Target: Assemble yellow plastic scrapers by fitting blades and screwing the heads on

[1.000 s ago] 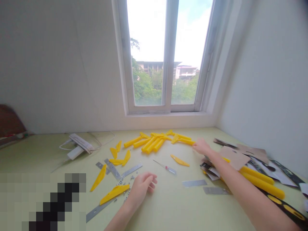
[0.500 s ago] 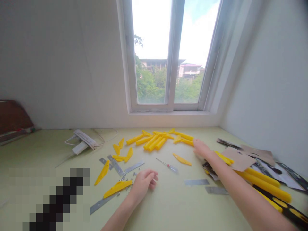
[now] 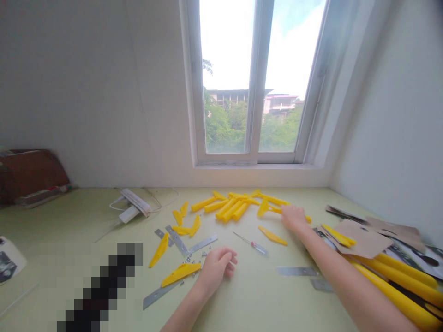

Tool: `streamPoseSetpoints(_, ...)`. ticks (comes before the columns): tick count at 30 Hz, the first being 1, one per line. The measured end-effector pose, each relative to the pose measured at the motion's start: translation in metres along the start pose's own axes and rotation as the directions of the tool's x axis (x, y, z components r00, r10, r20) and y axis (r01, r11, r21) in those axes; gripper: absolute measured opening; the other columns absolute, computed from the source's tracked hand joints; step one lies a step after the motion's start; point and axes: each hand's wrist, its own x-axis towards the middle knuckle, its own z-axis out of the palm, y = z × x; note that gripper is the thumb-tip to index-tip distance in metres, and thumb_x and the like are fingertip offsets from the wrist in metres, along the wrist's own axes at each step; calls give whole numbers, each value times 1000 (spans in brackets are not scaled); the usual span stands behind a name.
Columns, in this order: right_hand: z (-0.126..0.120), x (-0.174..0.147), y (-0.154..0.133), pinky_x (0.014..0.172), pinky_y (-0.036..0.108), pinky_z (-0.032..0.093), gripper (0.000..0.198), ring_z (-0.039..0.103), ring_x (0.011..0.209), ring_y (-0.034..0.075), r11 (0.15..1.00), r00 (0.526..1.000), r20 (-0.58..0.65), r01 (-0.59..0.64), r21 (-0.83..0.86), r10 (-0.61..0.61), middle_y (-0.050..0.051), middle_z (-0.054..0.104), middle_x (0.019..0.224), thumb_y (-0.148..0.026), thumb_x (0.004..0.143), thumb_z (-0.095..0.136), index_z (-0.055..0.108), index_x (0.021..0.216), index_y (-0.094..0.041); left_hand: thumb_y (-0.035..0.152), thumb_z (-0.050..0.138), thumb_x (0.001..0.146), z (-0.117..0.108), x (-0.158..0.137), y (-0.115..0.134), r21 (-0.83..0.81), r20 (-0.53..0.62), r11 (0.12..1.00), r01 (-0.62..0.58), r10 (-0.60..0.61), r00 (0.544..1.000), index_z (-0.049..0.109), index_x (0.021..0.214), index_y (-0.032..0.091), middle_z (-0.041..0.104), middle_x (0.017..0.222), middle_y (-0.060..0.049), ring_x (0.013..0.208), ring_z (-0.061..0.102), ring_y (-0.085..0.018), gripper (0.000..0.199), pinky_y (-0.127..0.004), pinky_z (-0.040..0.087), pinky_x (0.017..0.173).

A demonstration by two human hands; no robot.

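Observation:
My right hand [image 3: 293, 218] is closed around a yellow plastic handle [image 3: 275, 210], whose forked head sticks out to the left and whose end shows on the right. On the table, my left hand [image 3: 218, 267] lies on its side, fingers loosely bent and apart, with nothing visible in them. Beside it are small screws and nuts [image 3: 188, 259] and a long yellow wing-shaped piece [image 3: 182, 274]. Between the hands lie a screwdriver [image 3: 258, 249] with a clear and red grip and another yellow wing-shaped piece [image 3: 272, 235]. More yellow handles [image 3: 230, 210] lie in a row near the window.
Flat metal blades [image 3: 296, 271] lie on the pale green table [image 3: 256, 304]. Cardboard pieces [image 3: 363, 237] and yellow tubes [image 3: 398, 286] are piled at the right, under and past my right forearm. A white power strip [image 3: 135, 202] with cables lies back left.
My right hand has drawn the yellow handle slightly away from the row, and its end now shows past the hand. The view has turned slightly left. My left hand stays in place.

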Motion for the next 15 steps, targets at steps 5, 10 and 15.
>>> streamPoseSetpoints(5, -34, -12, -29, 64, 28, 35, 27, 58, 75, 20, 992, 994, -106, 30, 122, -17, 10, 63, 83, -32, 85, 34, 53, 95, -15, 34, 45, 75, -6, 3, 2, -12, -31, 1000, -26, 25, 999, 60, 88, 11, 60, 80, -9, 66, 54, -15, 31, -24, 42, 51)
streamPoseSetpoints(10, -61, -74, -71, 50, 21, 31, 32, 48, 54, 12, 802, 915, -169, 404, 439, -368, -1, 54, 59, -45, 80, 41, 53, 69, -17, 47, 50, 72, -6, 4, 13, -256, -35, 964, -68, 61, 998, 49, 112, 15, 59, 104, -13, 84, 56, -20, 52, -32, 46, 70)
streamPoseSetpoints(15, -64, -144, -106, 48, 20, 30, 28, 45, 51, 9, 572, 792, -45, 477, 667, -608, -4, 54, 55, -41, 78, 47, 57, 66, -17, 49, 48, 74, 1, -9, 29, -540, -102, 839, -71, 18, 995, 51, 109, 14, 63, 102, -13, 88, 59, -22, 49, -34, 45, 76)
